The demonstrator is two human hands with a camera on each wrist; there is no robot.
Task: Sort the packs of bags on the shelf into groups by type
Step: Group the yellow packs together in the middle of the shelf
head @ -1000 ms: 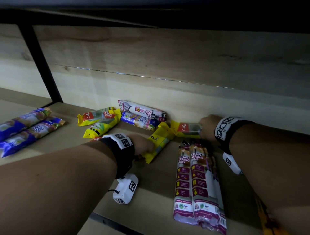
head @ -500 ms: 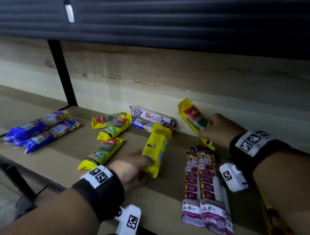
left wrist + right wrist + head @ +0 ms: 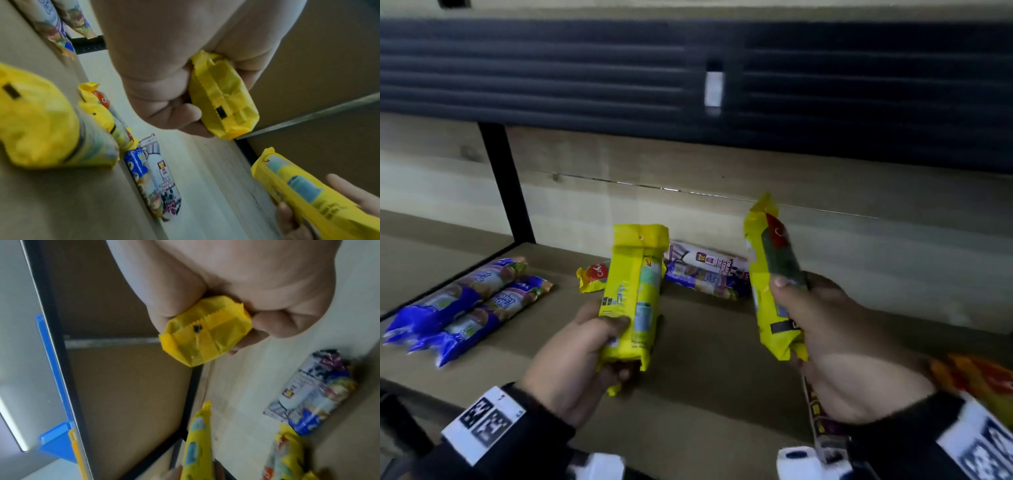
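Yellow packs of bags, two, now lifted clear of the shelf (image 3: 709,387) and held upright in the air; half a second earlier both still low, the left one standing on the board and the right one tilted against the back panel. Left-hand yellow pack (image 3: 632,294): plain printed back toward the head camera, lower half wrapped by the left hand (image 3: 571,363), fingers (image 3: 616,323) curled round it. Right-hand yellow pack (image 3: 774,281): red-and-green front showing, gripped near its lower half by the right hand (image 3: 835,346), thumb across the front, fingers closed behind. Folded bottom ends of both visible in the wrist views, squeezed inside each fist. Remaining on the shelf: more yellow packs of the same brand at centre (image 3: 594,275), count hidden behind the raised pack; a white drawstring pack (image 3: 709,263) lying on a blue pack (image 3: 702,282) against the back panel; two blue packs (image 3: 465,308) side by side at far left, already a pair; a purple drawstring pack (image 3: 822,421) mostly hidden under the right wrist. Judged stage: same-type pair gathered, ready for setting down beside the other yellow packs. Still mixed: the white-and-blue stack at the back, awaiting separation.
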